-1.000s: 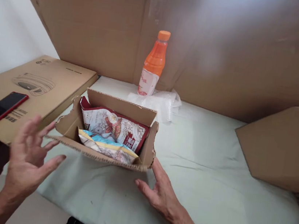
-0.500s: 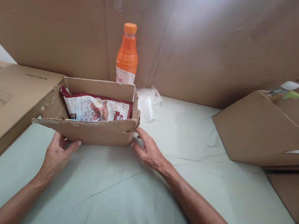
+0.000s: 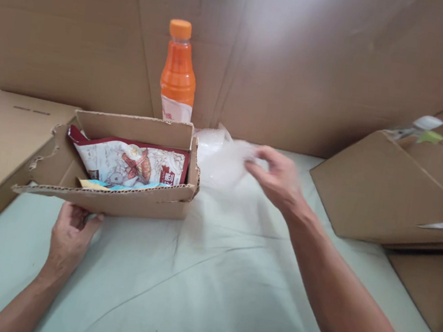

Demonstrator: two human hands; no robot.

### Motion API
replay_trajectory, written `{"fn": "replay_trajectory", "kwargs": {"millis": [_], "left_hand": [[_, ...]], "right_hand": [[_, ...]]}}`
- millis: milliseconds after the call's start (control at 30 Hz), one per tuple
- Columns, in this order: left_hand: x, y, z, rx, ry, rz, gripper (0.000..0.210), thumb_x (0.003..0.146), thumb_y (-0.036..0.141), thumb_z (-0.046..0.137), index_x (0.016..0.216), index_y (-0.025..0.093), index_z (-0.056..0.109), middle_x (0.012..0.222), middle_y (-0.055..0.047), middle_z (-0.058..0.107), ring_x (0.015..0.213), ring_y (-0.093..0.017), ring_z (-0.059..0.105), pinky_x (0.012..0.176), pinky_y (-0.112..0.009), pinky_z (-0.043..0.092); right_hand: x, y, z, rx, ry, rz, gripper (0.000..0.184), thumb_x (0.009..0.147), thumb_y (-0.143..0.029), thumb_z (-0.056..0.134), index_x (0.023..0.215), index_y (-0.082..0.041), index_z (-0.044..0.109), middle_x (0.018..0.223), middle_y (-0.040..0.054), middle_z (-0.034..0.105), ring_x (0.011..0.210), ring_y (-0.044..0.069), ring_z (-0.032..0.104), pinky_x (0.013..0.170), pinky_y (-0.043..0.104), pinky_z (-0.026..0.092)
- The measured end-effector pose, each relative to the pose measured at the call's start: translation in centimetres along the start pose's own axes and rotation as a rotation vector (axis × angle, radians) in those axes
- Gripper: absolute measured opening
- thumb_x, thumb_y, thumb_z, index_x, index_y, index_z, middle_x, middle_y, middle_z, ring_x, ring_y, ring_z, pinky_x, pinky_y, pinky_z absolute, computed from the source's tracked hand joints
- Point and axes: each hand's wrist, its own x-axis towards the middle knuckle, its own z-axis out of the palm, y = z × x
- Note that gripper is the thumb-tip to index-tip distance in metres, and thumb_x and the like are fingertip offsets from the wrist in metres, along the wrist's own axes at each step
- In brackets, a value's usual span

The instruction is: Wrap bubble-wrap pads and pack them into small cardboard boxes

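Note:
A small open cardboard box (image 3: pixel 118 207) with torn, ragged edges stands on the pale green cloth. Inside lie a white and dark-red printed food packet (image 3: pixel 140 163) and, below it, a light-blue and yellow packet (image 3: pixel 121 186) that is mostly hidden. At the box's lower front edge my left hand (image 3: pixel 71 233) grips it, thumb along the front and fingers curled, partly out of sight. To the right of the box, my right hand (image 3: pixel 277 176) pinches a translucent plastic bag (image 3: pixel 225 166) between thumb and fingers. The bag is blurred by motion.
Behind the box an orange bottle (image 3: pixel 177 81) stands upright against a cardboard wall (image 3: pixel 298 78). A large flat carton (image 3: pixel 2 159) lies at the left. Another cardboard box (image 3: pixel 373 191), with white and green items at its top, is on the right, over pale green cloth (image 3: pixel 196 293).
My right hand has left the box's right side, moved right and up, and taken hold of the plastic bag, pulling it out. The view has shifted slightly; my left hand stays at the box.

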Motion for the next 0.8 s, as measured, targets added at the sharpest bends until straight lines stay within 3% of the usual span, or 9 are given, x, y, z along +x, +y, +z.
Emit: {"fn": "replay_trajectory", "kwargs": {"millis": [67,167,233,300,367,467,567,667,800], "left_hand": [[0.0,-0.1,0.0,-0.005,-0.016,0.019,0.049,0.058,0.036,0.081,0.097,0.025,0.054,0.088,-0.001,0.060,0.088,-0.024,0.061,0.088,-0.041,0.052],[-0.1,-0.2,-0.1,-0.028,-0.050,0.037,0.049,0.060,0.035,0.080,0.100,0.025,0.053,0.092,-0.002,0.061,0.090,-0.025,0.061,0.092,-0.043,0.052],[-0.1,-0.2,0.0,-0.041,-0.052,0.049,0.052,0.059,0.035,0.080,0.102,0.025,0.053,0.093,-0.003,0.061,0.092,-0.025,0.061,0.093,-0.044,0.052],[-0.1,0.1,0.0,-0.046,-0.037,0.059,0.053,0.058,0.035,0.080,0.102,0.024,0.053,0.093,-0.003,0.060,0.093,-0.026,0.061,0.093,-0.044,0.052],[-0.1,0.5,0.0,-0.048,-0.041,0.046,0.053,0.057,0.037,0.081,0.099,0.024,0.053,0.091,-0.003,0.060,0.091,-0.026,0.061,0.092,-0.045,0.053],[0.1,1.5,-0.1,-0.047,-0.093,0.010,0.054,0.055,0.041,0.082,0.098,0.023,0.054,0.091,-0.003,0.062,0.090,-0.025,0.062,0.089,-0.043,0.053],[0.1,2.7,0.1,-0.030,-0.128,0.000,0.056,0.054,0.043,0.082,0.099,0.021,0.056,0.093,-0.004,0.064,0.091,-0.025,0.063,0.086,-0.040,0.055],[0.2,3.7,0.8,-0.023,-0.154,-0.015,0.057,0.055,0.044,0.082,0.099,0.020,0.057,0.093,-0.003,0.064,0.093,-0.024,0.064,0.085,-0.038,0.055],[1.4,4.4,2.8,-0.042,-0.199,0.019,0.060,0.060,0.045,0.081,0.107,0.018,0.058,0.098,-0.005,0.066,0.096,-0.024,0.066,0.087,-0.039,0.056]], "right_hand": [[-5.6,0.9,-2.8,0.148,0.075,0.178,0.023,0.091,-0.045,0.062,0.094,-0.022,0.067,0.095,0.0047,0.072,0.089,0.023,0.067,0.086,0.041,0.055],[-13.9,2.2,-6.9,0.143,-0.261,0.316,0.037,0.089,-0.058,0.063,0.095,-0.023,0.074,0.101,0.0095,0.077,0.097,0.028,0.072,0.088,0.043,0.059],[-17.8,2.2,-9.3,0.056,-0.382,0.316,0.043,0.088,-0.062,0.063,0.108,-0.027,0.076,0.115,0.0115,0.076,0.108,0.033,0.072,0.091,0.047,0.060],[-19.3,1.2,-11.2,-0.034,-0.300,0.297,0.046,0.088,-0.061,0.063,0.122,-0.031,0.073,0.129,0.0110,0.072,0.121,0.035,0.067,0.097,0.051,0.059],[-18.5,-0.9,-11.6,-0.058,-0.201,0.249,0.043,0.091,-0.055,0.062,0.128,-0.034,0.069,0.137,0.0092,0.068,0.130,0.035,0.062,0.106,0.055,0.054],[-14.6,-4.7,-8.2,0.069,-0.313,0.126,0.039,0.094,-0.040,0.059,0.132,-0.033,0.066,0.140,0.0069,0.065,0.128,0.030,0.063,0.110,0.053,0.051],[-10.3,-7.0,-1.4,0.240,-0.439,0.127,0.057,0.091,-0.033,0.059,0.147,-0.026,0.052,0.147,0.0108,0.060,0.124,0.027,0.065,0.098,0.045,0.058],[-7.6,-7.1,4.8,0.319,-0.462,0.135,0.067,0.086,-0.035,0.065,0.149,-0.019,0.048,0.145,0.0168,0.060,0.122,0.030,0.065,0.091,0.043,0.059],[-5.8,-5.6,8.0,0.358,-0.361,0.181,0.056,0.090,-0.039,0.060,0.141,-0.017,0.053,0.130,0.0149,0.069,0.108,0.028,0.068,0.085,0.041,0.058]]}}
